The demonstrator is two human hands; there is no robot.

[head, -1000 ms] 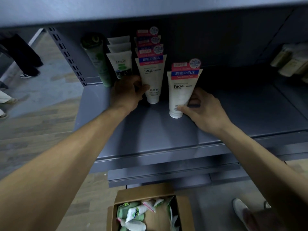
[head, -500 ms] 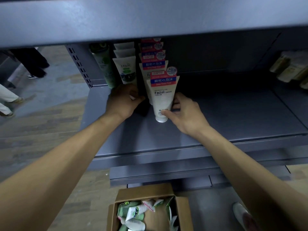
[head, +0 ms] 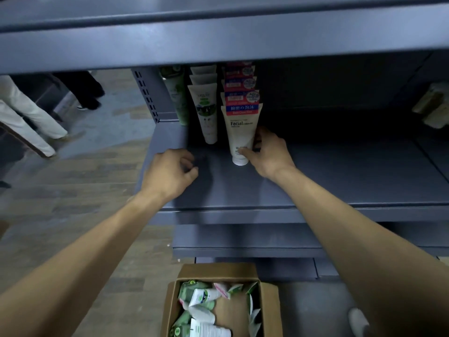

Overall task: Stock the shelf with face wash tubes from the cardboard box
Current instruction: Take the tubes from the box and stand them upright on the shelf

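- In front of me is a dark blue-grey metal shelf (head: 315, 181) under a deeper overhanging board, with wood-look flooring off to the left.
- The white face wash tube with the red and blue label (head: 240, 132) stands cap-down on the shelf, at the front of a row of matching tubes (head: 239, 93) running back into the dark.
- My right hand (head: 266, 154) grips that front tube low down, thumb across its lower body and fingers curled round the right side.
- My left hand (head: 170, 172) hangs over the shelf's front left part, fingers loosely curled and holding nothing, well apart from the tube.
- Just left of the red-label row stands a row of white tubes with green print (head: 205, 110), then a dark green tube (head: 178, 98) beside the perforated upright.
- Below, on the floor, the open brown cardboard box (head: 268, 310) holds a jumble of green and white tubes (head: 201, 302).
- Someone's legs in pale trousers (head: 26, 115) show at far left.
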